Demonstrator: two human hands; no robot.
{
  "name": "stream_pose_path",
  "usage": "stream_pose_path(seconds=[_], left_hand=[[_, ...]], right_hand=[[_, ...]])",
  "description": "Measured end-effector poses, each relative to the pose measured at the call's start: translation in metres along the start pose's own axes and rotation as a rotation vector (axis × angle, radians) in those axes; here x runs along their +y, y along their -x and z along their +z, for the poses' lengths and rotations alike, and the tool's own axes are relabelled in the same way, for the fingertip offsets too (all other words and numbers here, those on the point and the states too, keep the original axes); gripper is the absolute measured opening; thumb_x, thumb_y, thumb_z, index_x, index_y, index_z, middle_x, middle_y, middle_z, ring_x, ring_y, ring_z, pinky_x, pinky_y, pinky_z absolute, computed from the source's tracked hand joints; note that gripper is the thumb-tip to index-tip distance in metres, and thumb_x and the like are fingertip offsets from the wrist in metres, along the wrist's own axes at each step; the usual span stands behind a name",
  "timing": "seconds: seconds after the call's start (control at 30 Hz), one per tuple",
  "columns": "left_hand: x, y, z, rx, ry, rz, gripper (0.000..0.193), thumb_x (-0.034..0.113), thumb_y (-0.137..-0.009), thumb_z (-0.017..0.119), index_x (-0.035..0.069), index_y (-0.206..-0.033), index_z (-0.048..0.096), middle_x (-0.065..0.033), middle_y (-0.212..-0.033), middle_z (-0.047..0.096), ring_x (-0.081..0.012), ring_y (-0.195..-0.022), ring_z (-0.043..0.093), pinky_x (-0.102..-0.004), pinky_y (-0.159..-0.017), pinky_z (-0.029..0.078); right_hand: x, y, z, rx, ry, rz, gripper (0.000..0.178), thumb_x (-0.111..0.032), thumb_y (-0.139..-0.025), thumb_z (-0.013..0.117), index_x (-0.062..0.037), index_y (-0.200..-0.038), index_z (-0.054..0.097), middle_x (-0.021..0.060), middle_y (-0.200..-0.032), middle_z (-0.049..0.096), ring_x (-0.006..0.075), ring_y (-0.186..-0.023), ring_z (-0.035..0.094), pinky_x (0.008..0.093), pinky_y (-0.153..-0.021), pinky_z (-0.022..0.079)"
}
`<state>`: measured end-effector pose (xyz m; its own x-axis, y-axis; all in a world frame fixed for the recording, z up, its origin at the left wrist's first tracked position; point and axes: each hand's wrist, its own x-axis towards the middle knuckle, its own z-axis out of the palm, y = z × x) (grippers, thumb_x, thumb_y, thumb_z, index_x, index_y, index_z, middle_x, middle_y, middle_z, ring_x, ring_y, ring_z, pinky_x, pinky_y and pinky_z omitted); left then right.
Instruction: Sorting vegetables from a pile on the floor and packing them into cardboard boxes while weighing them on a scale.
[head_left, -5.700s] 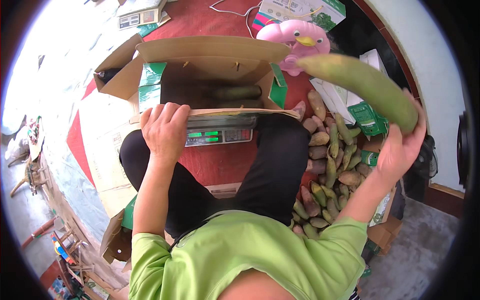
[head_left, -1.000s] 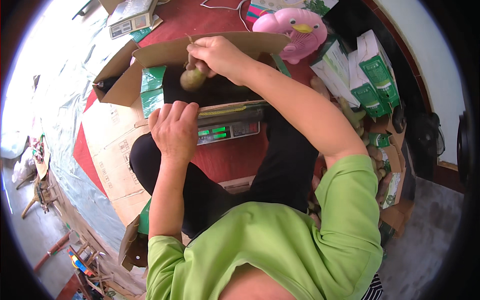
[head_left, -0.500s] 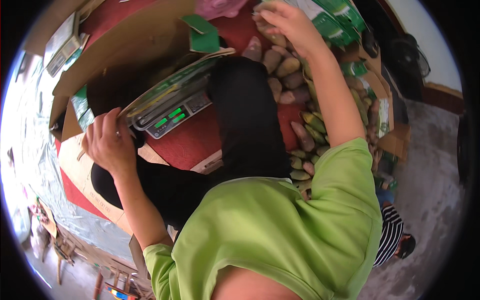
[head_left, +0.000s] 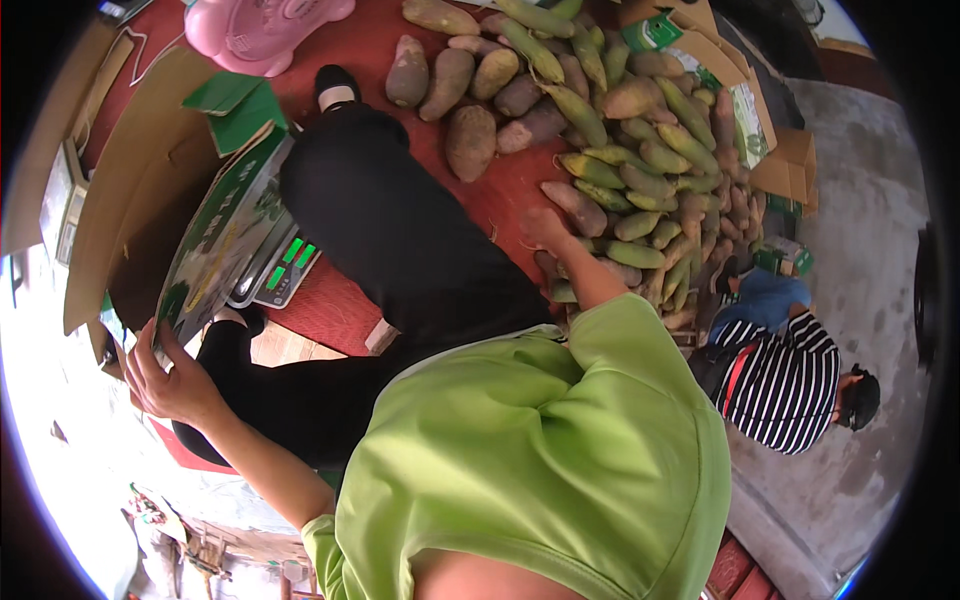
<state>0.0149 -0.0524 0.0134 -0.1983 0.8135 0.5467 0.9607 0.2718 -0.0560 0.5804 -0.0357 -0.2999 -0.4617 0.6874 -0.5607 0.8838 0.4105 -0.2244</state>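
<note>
Left hand (head_left: 168, 382) bent-fingered, right hand (head_left: 545, 230) well apart, back upward.

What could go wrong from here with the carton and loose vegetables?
The left hand gripping the carton could tilt it or skew the reading on the digital scale. The right knee close beside the carton might bump it. The right hand, beside the heaped root vegetables, could set some rolling.

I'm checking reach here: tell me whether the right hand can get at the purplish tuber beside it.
Likely yes: the right hand is right next to the purplish tuber, and nothing visible seems to block the way.
</note>
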Motion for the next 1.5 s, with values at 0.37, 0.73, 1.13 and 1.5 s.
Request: stream_pose_path(seconds=[0.37,0.73,1.13,1.5], left_hand=[[-0.012,0.006,0.002,0.048,-0.078,0.021,0.013,0.027,-0.079,0.07,0.017,-0.087,0.069,0.005,-0.077,0.066,-0.0166,-0.071,0.061,-0.0359,-0.066,0.041],[-0.009,0.006,0.005,0.059,-0.072,0.033,0.014,0.027,-0.079,0.07,0.016,-0.088,0.068,0.0035,-0.078,0.066,-0.0184,-0.072,0.061,-0.0366,-0.065,0.04],[-0.002,0.007,-0.001,0.05,-0.121,0.037,0.01,0.02,-0.081,0.069,0.012,-0.086,0.067,0.0024,-0.077,0.065,-0.0166,-0.071,0.06,-0.034,-0.069,0.042],[0.007,0.004,-0.002,0.022,-0.148,-0.002,0.009,0.015,-0.08,0.07,0.01,-0.086,0.067,0.0018,-0.078,0.065,-0.0159,-0.072,0.059,-0.0319,-0.07,0.04]], right_hand=[[-0.048,0.059,0.062,-0.06,-0.149,0.367,0.021,-0.02,-0.085,0.048,-0.006,-0.082,0.063,0.017,-0.076,0.064,0.035,-0.071,0.064,0.0441,-0.069,0.052],[-0.041,0.045,0.005,-0.144,-0.028,0.66,0.02,-0.018,-0.082,0.053,-0.0149,-0.101,0.061,0.0065,-0.113,0.057,0.0248,-0.111,0.052,0.0447,-0.087,0.044],[-0.048,0.012,0.029,-0.266,0.143,0.591,0.026,-0.014,-0.087,0.045,-0.0135,-0.103,0.066,0.0045,-0.109,0.061,0.0218,-0.108,0.055,0.0432,-0.086,0.039],[-0.042,-0.002,0.028,-0.277,0.193,0.529,0.024,-0.014,-0.085,0.048,-0.0155,-0.096,0.069,0.0026,-0.104,0.064,0.0194,-0.106,0.056,0.0422,-0.087,0.039]])
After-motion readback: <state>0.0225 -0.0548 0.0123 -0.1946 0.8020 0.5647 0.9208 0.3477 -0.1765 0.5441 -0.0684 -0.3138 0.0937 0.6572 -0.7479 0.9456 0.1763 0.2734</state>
